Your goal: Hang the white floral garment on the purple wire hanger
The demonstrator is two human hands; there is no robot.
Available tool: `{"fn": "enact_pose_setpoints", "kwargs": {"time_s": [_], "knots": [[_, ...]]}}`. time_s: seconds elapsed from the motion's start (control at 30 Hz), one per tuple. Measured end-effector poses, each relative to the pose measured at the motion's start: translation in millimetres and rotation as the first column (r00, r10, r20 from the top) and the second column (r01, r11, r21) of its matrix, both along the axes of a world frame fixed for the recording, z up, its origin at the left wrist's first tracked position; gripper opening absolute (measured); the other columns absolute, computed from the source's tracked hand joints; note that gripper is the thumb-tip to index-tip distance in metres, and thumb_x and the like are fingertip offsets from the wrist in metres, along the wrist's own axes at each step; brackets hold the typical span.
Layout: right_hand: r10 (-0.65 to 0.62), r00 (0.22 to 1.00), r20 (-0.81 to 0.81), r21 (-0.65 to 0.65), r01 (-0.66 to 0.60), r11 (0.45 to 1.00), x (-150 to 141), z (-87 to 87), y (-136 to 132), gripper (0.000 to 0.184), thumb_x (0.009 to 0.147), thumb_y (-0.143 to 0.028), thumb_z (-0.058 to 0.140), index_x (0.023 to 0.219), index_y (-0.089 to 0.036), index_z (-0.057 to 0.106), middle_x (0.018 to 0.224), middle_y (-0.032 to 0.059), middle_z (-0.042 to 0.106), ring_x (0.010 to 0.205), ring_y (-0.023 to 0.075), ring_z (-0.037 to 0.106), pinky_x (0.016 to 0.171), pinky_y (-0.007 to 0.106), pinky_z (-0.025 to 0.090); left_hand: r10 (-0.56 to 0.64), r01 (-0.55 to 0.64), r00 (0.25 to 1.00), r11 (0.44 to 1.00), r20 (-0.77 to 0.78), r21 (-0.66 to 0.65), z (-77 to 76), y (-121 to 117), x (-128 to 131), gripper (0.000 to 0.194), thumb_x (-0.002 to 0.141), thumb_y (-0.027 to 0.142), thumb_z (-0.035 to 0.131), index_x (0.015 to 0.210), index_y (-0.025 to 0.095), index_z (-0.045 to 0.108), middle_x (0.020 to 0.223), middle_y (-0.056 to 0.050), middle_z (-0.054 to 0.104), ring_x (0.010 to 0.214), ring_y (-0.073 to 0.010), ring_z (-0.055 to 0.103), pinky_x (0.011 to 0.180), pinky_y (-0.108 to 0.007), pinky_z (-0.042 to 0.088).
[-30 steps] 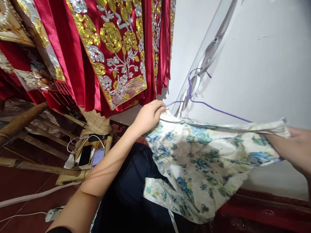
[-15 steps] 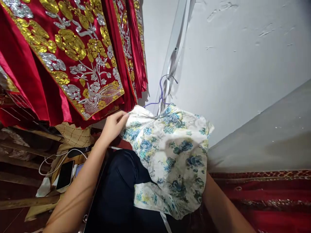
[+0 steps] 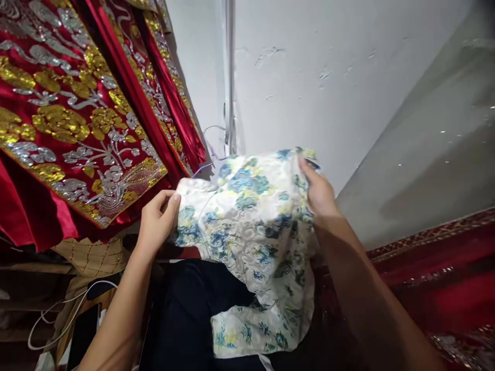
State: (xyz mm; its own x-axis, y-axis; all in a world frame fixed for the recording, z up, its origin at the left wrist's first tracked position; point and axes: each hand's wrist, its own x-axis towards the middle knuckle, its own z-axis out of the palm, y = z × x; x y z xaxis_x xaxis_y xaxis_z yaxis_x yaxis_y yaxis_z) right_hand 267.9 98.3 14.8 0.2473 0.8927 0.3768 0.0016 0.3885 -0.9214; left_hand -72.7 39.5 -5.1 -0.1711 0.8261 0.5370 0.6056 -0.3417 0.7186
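A white blouse with blue and green flowers (image 3: 247, 247) hangs in front of me, its lower edge over my dark-clothed lap. My left hand (image 3: 159, 219) pinches the blouse at its left shoulder, thumb against the fingers. At the opposite shoulder my right hand (image 3: 320, 190) is closed on the cloth, thumb on top and the other fingers hidden behind it. A thin purple hanger (image 3: 204, 167) shows partly behind the neckline; the rest of it is covered by the fabric.
Red cloths with gold and silver sequins (image 3: 65, 123) hang at the upper left. A pale wall (image 3: 309, 77) stands ahead, with a vertical metal strip (image 3: 229, 67). A phone (image 3: 83, 335) and a white cable (image 3: 34, 330) lie lower left. Red fabric (image 3: 456, 278) lies at right.
My right hand has come up from behind the blouse to its right shoulder and grips there. The blouse looks stretched wider and has turned; the view has swung to the right.
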Motion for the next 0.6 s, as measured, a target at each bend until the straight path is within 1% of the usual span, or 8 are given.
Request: {"fn": "enact_pose_setpoints", "kwargs": {"time_s": [0.13,0.27,0.3,0.33,0.43,0.47,0.53,0.6], "knots": [[0.453,0.89,0.055,-0.034,-0.452,0.892,-23.4,13.6,-38.6,0.048,0.083,-0.055,0.065,0.116,-0.02,0.068,0.092,0.006,0.075,0.086,0.0259,0.073,0.075,0.039,0.06,0.043,-0.043,0.999,0.999,0.002,0.001,-6.3,4.4,2.7,0.024,0.09,0.042,0.057,0.083,0.019,0.06,0.066,0.003,0.05,0.06,-0.0127,0.041,0.056,-0.023,0.032],[0.863,0.353,0.361,-0.209,-0.872,0.443,-22.3,3.9,-79.5,0.058,0.06,-0.051,0.087,0.107,-0.019,0.075,0.105,0.01,0.074,0.098,0.0304,0.071,0.08,0.038,0.058,-0.04,-0.022,0.925,0.987,0.378,0.157,-20.8,4.5,25.7,0.031,0.091,0.037,0.047,0.066,0.021,0.039,0.066,0.002,0.038,0.063,-0.0136,0.039,0.06,-0.025,0.036],[0.863,0.305,0.402,-0.242,-0.874,0.422,-23.9,-0.2,-82.3,0.055,0.066,-0.05,0.084,0.112,-0.021,0.074,0.114,0.0108,0.071,0.107,0.0305,0.068,0.086,0.039,0.057,-0.116,0.02,0.865,0.98,0.488,0.197,-19.7,2.8,36.8,0.032,0.091,0.036,0.044,0.065,0.021,0.034,0.066,0.002,0.036,0.063,-0.0139,0.038,0.062,-0.025,0.037],[0.824,0.347,0.448,-0.249,-0.837,0.488,-27.1,-5.1,-81.9,0.051,0.076,-0.049,0.077,0.119,-0.023,0.07,0.124,0.0109,0.067,0.116,0.0296,0.064,0.093,0.04,0.054,-0.22,0.096,0.777,0.967,0.589,0.234,-16.0,0.3,49.3,0.031,0.09,0.036,0.041,0.065,0.021,0.029,0.065,0.002,0.033,0.063,-0.0141,0.038,0.063,-0.026,0.039],[0.433,0.733,0.525,-0.109,-0.447,0.888,-37.5,-24.2,-71.6,0.047,0.086,-0.045,0.067,0.128,-0.025,0.063,0.131,0.0105,0.062,0.125,0.028,0.055,0.103,0.043,0.047,-0.506,0.432,0.372,0.836,0.778,0.337,3.8,-10.2,85.1,0.024,0.087,0.034,0.04,0.07,0.022,0.03,0.063,0.003,0.031,0.058,-0.0139,0.039,0.067,-0.028,0.045],[0.326,0.79,0.52,-0.088,-0.33,0.94,-37.5,-31.2,-69.2,0.042,0.085,-0.046,0.068,0.121,-0.023,0.065,0.124,0.0101,0.065,0.118,0.0278,0.058,0.101,0.043,0.048,-0.533,0.511,0.252,0.782,0.808,0.356,10.0,-13.7,93.4,0.019,0.086,0.033,0.042,0.072,0.022,0.036,0.062,0.003,0.034,0.058,-0.0137,0.041,0.069,-0.029,0.047],[0.342,0.827,0.447,-0.158,-0.303,0.94,-28.0,-43.8,-71.0,0.032,0.086,-0.049,0.066,0.097,-0.02,0.069,0.098,0.0072,0.069,0.093,0.0245,0.066,0.083,0.037,0.055,-0.501,0.609,0.109,0.716,0.858,0.341,15.9,-19.7,101.6,0.009,0.086,0.031,0.047,0.086,0.023,0.051,0.068,0.001,0.048,0.062,-0.0143,0.051,0.074,-0.031,0.05],[0.447,0.86,0.246,-0.275,-0.38,0.883,-7.5,-52.1,-80.6,0.037,0.088,-0.053,0.062,0.08,-0.018,0.066,0.075,0.0036,0.066,0.067,0.0194,0.064,0.061,0.031,0.054,-0.403,0.677,0.104,0.698,0.909,0.232,9.9,-24.5,100.0,0.024,0.088,0.033,0.049,0.108,0.025,0.059,0.084,-0.003,0.063,0.075,-0.0177,0.063,0.082,-0.036,0.053]]}}
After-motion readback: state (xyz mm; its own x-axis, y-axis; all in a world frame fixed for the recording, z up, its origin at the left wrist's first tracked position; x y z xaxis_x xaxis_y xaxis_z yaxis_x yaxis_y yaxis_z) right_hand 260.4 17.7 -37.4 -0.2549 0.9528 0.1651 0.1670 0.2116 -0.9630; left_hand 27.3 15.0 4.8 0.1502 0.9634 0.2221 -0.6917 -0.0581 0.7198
